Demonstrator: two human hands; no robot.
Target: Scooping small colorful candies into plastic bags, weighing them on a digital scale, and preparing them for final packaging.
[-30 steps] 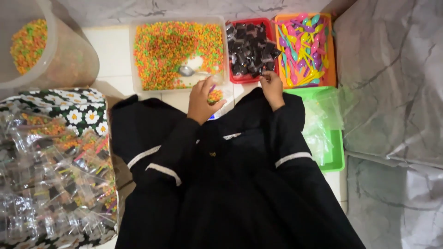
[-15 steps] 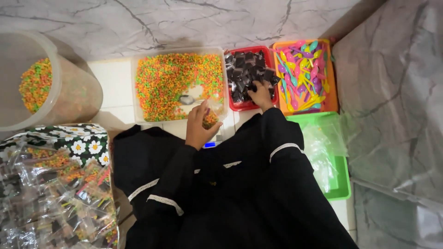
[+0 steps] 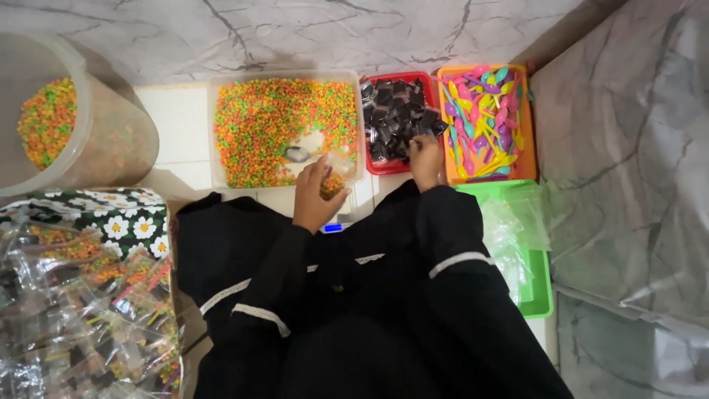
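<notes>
Both hands have moved a little since before. Now the right hand [image 3: 426, 159] sits at the near edge of the red tray [image 3: 397, 122], on the small dark packets [image 3: 395, 118]. It reached there from nearer the body. Its fingers are bent down among the packets, but I cannot tell if it has one.

The left hand [image 3: 316, 193] is just in front of the clear tub [image 3: 284, 129]. It holds a small clear bag [image 3: 334, 181] with some colourful bits in it. The fingers are closed on the bag. A bit of blue shows just under this hand.

The clear tub is full of orange, green and yellow bits. A metal spoon [image 3: 298, 154] lies in the bits at the near side of the tub.

All of this sits on the floor, by a marble wall at the far edge. Next to the red tray, to the right, is an orange tray [image 3: 526, 118] full of bright plastic spoons [image 3: 484, 118]. Nearer, on the right, is a green tray [image 3: 543, 284] with clear bags in it.

At the far left corner stands a big round tub [image 3: 111, 140] with more colourful bits. At the near left is a pile of filled bags [image 3: 81, 318] beside a cloth with daisies [image 3: 125, 222].

Black sleeves with white trim cover both arms.
</notes>
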